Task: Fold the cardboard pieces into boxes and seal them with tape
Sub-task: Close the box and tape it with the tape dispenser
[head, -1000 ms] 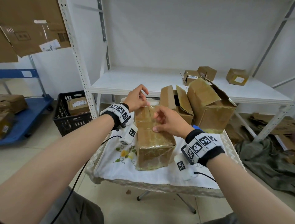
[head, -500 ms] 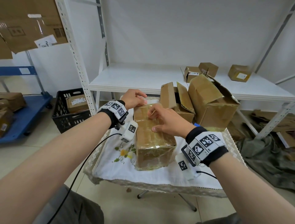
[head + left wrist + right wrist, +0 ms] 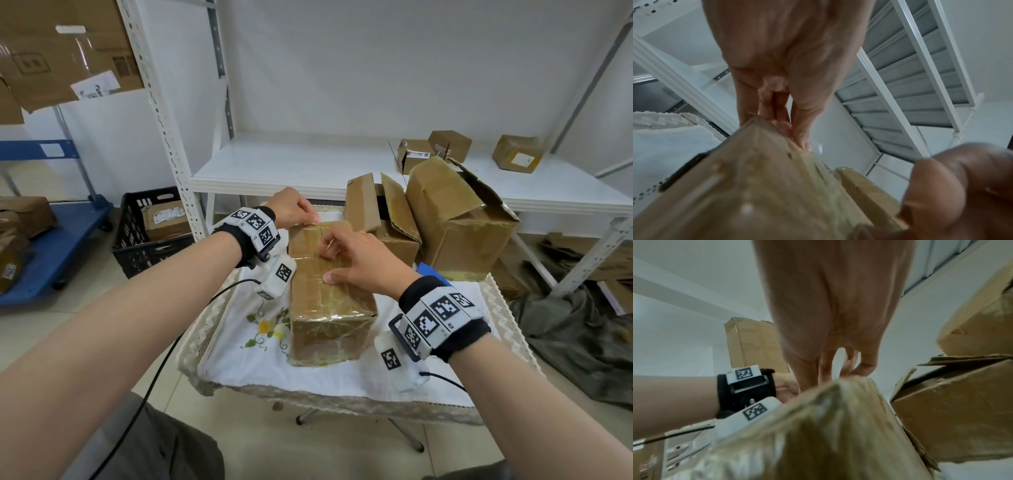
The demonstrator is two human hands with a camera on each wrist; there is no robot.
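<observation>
A brown cardboard box [image 3: 329, 298], wrapped in shiny clear tape, lies lengthwise on the white cloth of a small table [image 3: 236, 356]. My left hand [image 3: 294, 214] is at the box's far left top corner, and its thumb and fingers [image 3: 797, 136] pinch the end of a clear tape strip [image 3: 815, 146] against the far edge. My right hand [image 3: 356, 260] lies on top of the box. Its bent fingertips [image 3: 824, 374] and thumb press on the taped lid, holding nothing. The wrist views show the box [image 3: 818, 426] close up and blurred.
Two open, taped boxes [image 3: 459, 219] [image 3: 380, 219] stand close to the right on the table. Behind is a white shelf [image 3: 291, 164] with small boxes [image 3: 414, 154]. A black crate [image 3: 147, 236] and a blue cart [image 3: 44, 253] are at the left. Cardboard and dark cloth lie on the floor at the right.
My left hand came down from above the box to its far top edge, bringing the tape strip with it. My right hand slid a little farther along the top.
</observation>
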